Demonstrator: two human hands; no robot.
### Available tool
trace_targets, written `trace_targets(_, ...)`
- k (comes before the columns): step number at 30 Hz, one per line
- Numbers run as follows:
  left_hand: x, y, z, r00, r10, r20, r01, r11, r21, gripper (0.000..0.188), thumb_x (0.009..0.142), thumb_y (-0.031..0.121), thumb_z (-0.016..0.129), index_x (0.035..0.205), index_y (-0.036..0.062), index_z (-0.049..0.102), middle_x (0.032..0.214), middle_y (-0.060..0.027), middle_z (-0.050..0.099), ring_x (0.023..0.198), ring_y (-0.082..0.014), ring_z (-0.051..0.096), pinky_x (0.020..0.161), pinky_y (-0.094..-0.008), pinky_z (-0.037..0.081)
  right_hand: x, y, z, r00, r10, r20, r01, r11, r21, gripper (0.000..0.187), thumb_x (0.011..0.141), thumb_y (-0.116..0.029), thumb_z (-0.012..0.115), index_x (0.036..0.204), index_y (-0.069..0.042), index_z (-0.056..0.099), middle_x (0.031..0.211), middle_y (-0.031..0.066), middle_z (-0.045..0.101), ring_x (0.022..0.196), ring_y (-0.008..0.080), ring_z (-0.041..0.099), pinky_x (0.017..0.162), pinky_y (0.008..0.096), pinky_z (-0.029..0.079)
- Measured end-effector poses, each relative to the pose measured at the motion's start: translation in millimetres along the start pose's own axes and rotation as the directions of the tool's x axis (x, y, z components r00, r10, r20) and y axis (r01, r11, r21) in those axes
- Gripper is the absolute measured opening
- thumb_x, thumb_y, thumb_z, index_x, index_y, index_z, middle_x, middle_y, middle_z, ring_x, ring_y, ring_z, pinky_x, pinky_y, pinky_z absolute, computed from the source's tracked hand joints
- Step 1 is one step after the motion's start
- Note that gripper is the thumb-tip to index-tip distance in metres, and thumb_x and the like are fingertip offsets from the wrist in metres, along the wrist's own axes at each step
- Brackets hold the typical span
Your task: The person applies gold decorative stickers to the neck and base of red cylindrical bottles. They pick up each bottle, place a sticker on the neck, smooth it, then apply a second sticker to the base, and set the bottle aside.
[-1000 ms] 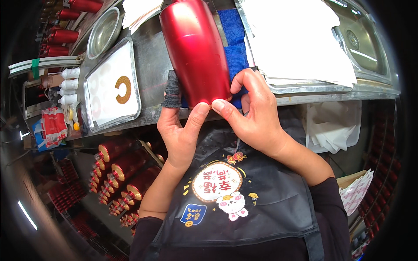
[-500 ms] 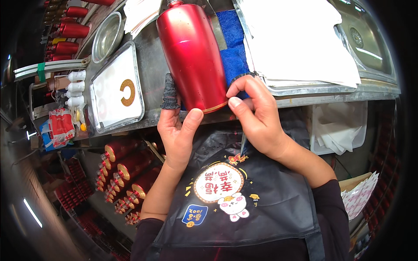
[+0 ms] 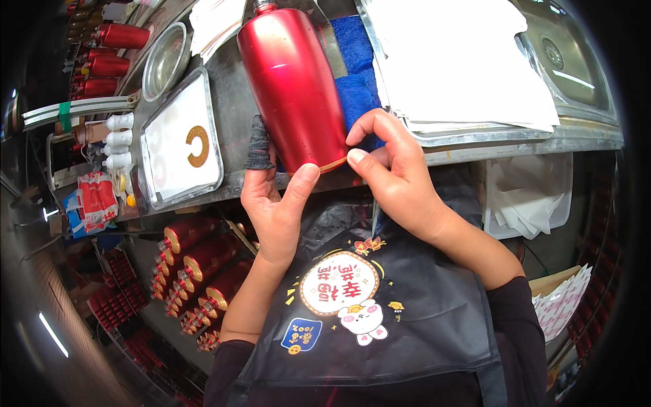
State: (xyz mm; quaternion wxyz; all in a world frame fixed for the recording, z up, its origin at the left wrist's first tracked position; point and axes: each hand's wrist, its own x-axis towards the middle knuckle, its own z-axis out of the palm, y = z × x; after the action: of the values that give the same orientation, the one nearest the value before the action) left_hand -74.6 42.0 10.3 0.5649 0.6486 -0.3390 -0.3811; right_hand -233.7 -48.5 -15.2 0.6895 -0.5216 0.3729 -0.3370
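Observation:
A glossy red bottle lies on its side on the bench, its neck away from me and its base toward me. My left hand grips the base end from the left, thumb at the bottom edge; a dark wrap covers one of its fingers. At the right side of the base, the thumb and forefinger of my right hand pinch at a thin gold strip along the bottom rim. Below that hand a thin pointed metal tip sticks out; the rest of it is hidden.
On the left, a tray holds a white sheet with a gold C-shaped piece, near a metal bowl. White sheets and a blue cloth lie to the right. Several red bottles are stacked below the bench.
The bottle and both hands have shifted slightly left. My fingers keep their hold at the base, and the dark wrapping behind my right hand has gone out of sight.

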Motion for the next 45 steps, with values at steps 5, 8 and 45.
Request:
trace_targets(5,-19.6,-20.2,-11.2,0.969,0.24,-0.057,-0.227,0.957,0.179,0.068,0.09,0.004,0.069,0.152,-0.0054,0.042,0.155,-0.0222,0.047,0.151,-0.0282,0.034,0.125,-0.0468,0.017,0.6,-3.0,4.7,0.998,-0.032,-0.045,0.03,0.998,-0.054,0.019,0.09,-0.015,0.071,0.098,-0.004,0.058,0.095,0.012,0.059,0.077,0.0256,0.061,0.07,0.0344,0.05)
trace_targets(8,-33.2,-30.7,-21.7,0.937,0.345,0.058,-0.339,0.851,0.401,0.06,0.09,0.011,0.072,0.145,-0.0034,0.053,0.151,-0.0211,0.052,0.15,-0.0329,0.038,0.123,-0.0563,0.004,-0.2,-5.1,11.4,0.991,-0.117,-0.07,0.096,0.963,-0.253,0.025,0.089,-0.019,0.074,0.098,-0.004,0.056,0.094,0.013,0.058,0.078,0.0296,0.061,0.07,0.0373,0.051)
trace_targets(45,7.8,21.3,-11.7,0.711,0.469,0.525,-0.634,0.103,0.766,0.019,0.062,0.015,0.079,0.061,0.0058,0.062,0.152,-0.0207,0.052,0.144,-0.0572,0.035,0.115,-0.0748,0.004,-8.1,19.2,14.9,0.996,-0.085,-0.02,0.086,0.996,0.026,0.027,0.093,0.006,0.052,0.118,0.0,0.06,0.094,0.0011,0.059,0.065,0.002,0.047,0.059,0.0195,0.038)
